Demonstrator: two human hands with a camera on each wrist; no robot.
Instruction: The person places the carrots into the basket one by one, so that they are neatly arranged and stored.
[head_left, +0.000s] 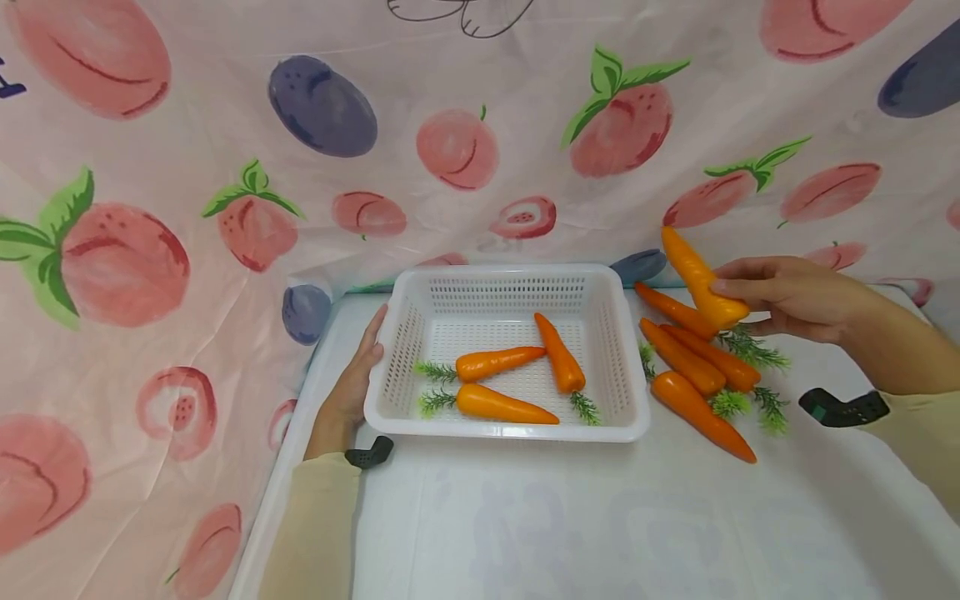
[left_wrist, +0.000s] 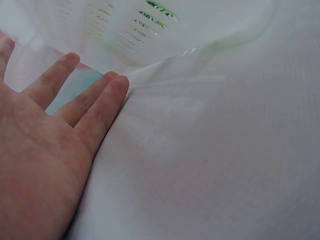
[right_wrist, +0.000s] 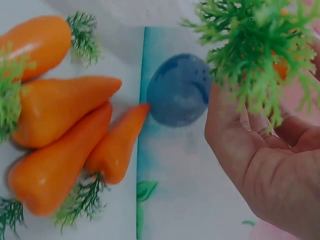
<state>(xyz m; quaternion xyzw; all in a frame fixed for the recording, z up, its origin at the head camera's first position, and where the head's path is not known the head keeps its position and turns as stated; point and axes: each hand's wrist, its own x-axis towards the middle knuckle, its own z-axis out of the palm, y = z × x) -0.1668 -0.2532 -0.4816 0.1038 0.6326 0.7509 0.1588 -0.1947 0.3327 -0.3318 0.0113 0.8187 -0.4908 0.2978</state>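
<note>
My right hand (head_left: 798,296) grips an orange carrot (head_left: 697,279) between thumb and fingers, raised above the right-hand pile, its thin tip up and to the left. In the right wrist view, green leaves (right_wrist: 260,50) of that carrot hide part of the fingers. My left hand (head_left: 348,387) rests along the left side of a white slotted basket (head_left: 502,429); its fingers are straight and spread in the left wrist view. Inside the basket lie three carrots: an upper one (head_left: 495,363), a lower one (head_left: 506,406) and a slanted one (head_left: 558,354), each with green leaves.
Several loose carrots (head_left: 701,417) with leafy tops are heaped on the white tabletop (head_left: 525,517), just right of the basket. A fruit-printed cloth (head_left: 450,75) hangs behind the table and down its left side. Each wrist wears a dark band (head_left: 843,408).
</note>
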